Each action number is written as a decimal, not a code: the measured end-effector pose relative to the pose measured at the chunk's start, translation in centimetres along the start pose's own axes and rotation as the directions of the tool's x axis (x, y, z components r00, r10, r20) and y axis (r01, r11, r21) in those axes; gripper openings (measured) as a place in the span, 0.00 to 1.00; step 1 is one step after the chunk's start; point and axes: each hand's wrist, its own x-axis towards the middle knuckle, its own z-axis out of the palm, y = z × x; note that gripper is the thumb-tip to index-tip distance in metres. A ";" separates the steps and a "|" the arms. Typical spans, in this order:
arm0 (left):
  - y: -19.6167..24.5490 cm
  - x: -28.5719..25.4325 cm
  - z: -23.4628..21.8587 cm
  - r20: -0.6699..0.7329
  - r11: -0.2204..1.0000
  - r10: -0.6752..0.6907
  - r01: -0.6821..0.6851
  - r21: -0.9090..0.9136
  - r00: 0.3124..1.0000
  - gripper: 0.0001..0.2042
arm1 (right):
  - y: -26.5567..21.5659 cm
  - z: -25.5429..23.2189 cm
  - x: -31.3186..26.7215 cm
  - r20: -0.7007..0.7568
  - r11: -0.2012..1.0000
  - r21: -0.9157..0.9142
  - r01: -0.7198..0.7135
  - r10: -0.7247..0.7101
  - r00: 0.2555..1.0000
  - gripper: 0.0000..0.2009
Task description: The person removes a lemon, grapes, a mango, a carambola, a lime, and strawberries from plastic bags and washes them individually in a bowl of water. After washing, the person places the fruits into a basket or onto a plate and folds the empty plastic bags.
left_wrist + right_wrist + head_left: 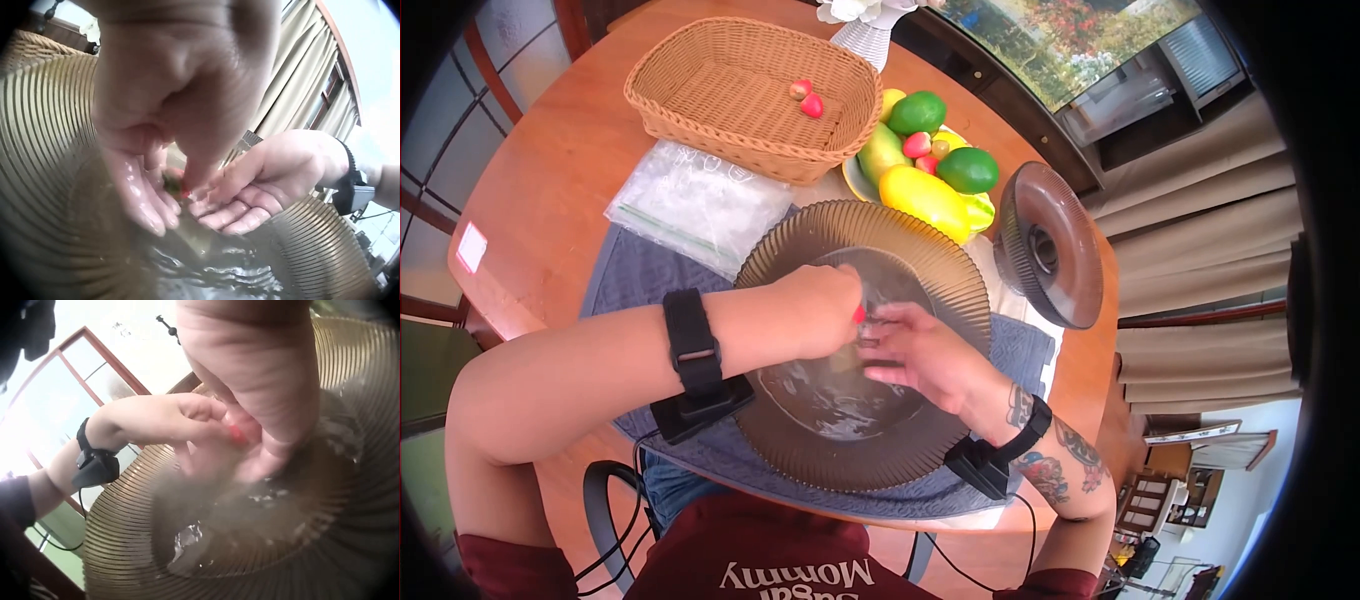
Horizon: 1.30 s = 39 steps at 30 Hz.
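Note:
Over a ribbed, smoky glass bowl [870, 465] holding water [840, 400], both hands meet close together. My left hand [800, 310] pinches a small strawberry [173, 182], red with a green top; the fingers cover most of it. A red bit of the fruit shows beside that hand in the head view. My right hand [925, 352] faces it with wet, loosely bent fingers, palm turned up in the left wrist view. Its fingertips are right at the strawberry and the left fingers. Both hands are low over the rippling water.
Beyond the bowl stand a wicker basket [700, 105] with two small red fruits [811, 104] and a plate of fruit including a yellow mango [923, 203]. A plastic bag [690, 205] lies left. A second glass bowl [1075, 245] leans at the right edge. A grey cloth [625, 285] lies underneath.

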 end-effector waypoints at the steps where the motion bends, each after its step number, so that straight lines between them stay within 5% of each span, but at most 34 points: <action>1: 0.0 0.0 -0.3 0.001 1.000 0.001 -0.001 0.001 1.000 0.21 | -0.2 0.6 0.0 -0.125 0.993 -0.106 0.044 -0.057 0.990 0.18; 3: 0.0 0.2 -1.0 0.148 0.997 -0.060 0.050 0.066 0.987 0.20 | 0.0 0.6 0.2 -0.246 0.974 -0.213 0.075 -0.128 0.961 0.20; 5: 0.5 0.7 -1.7 0.196 0.994 -0.108 0.110 0.002 0.975 0.19 | 0.3 0.1 0.8 0.136 0.888 -0.399 0.228 -0.189 0.973 0.24; 7: 0.6 1.1 -1.9 0.245 0.982 -0.159 0.180 -0.063 0.956 0.17 | 0.2 0.4 0.8 0.095 0.899 -0.397 0.186 -0.161 0.982 0.23; 9: 0.1 1.5 -1.4 0.369 0.900 -0.115 0.254 -0.354 0.922 0.14 | 0.2 0.5 0.9 0.054 0.909 -0.391 0.143 -0.132 0.990 0.21; 12: -0.3 2.0 -0.6 0.238 0.809 -0.215 0.309 -0.500 0.947 0.13 | 0.1 -0.1 1.2 0.001 0.942 -0.336 -0.009 0.010 1.000 0.19; 13: 0.1 1.9 -1.1 0.238 0.808 -0.215 0.309 -0.502 0.947 0.13 | -0.2 0.0 1.0 -0.010 0.952 -0.295 -0.080 0.081 0.997 0.20; 15: 1.0 2.0 -2.2 0.363 0.891 -0.383 0.444 -0.098 0.849 0.13 | -0.2 0.0 1.0 -0.019 0.955 -0.255 -0.150 0.150 0.988 0.21; 16: 0.7 2.1 -1.6 0.363 0.891 -0.383 0.444 -0.100 0.850 0.13 | 0.0 -0.2 1.2 -0.028 0.962 -0.229 -0.146 0.144 0.989 0.22; 19: 0.3 1.8 0.2 0.706 0.884 -0.052 0.361 -0.297 0.706 0.15 | 0.0 0.1 1.1 -0.038 0.965 -0.226 -0.130 0.125 0.991 0.21; 23: 0.2 2.1 1.1 0.626 0.876 0.002 0.301 -0.377 0.780 0.17 | 0.5 -0.3 1.4 0.001 0.968 -0.233 -0.096 0.099 0.995 0.23; 25: 0.0 2.6 0.6 0.466 0.796 -0.155 0.389 -0.464 0.871 0.19 | 0.5 0.0 0.9 -0.040 0.968 -0.228 -0.105 0.098 0.994 0.22; 28: -0.1 2.2 -0.4 0.519 0.645 -0.099 0.452 -0.616 0.849 0.22 | 0.9 0.2 1.2 0.006 0.967 -0.249 -0.056 0.060 0.998 0.19; 33: 0.2 1.3 -0.4 0.472 0.779 -0.153 0.399 -0.483 0.868 0.25 | 0.4 0.6 0.8 0.204 0.951 -0.308 0.039 0.026 0.979 0.13; 36: 0.2 1.2 -0.6 0.493 0.810 -0.195 0.422 -0.406 0.848 0.24 | -0.1 0.9 0.5 0.172 0.936 -0.345 -0.071 0.138 0.975 0.13; 39: 0.3 1.0 -1.1 0.382 0.840 -0.205 0.363 -0.405 0.901 0.23 | 0.3 0.1 1.0 0.149 0.927 -0.318 -0.197 0.254 0.956 0.12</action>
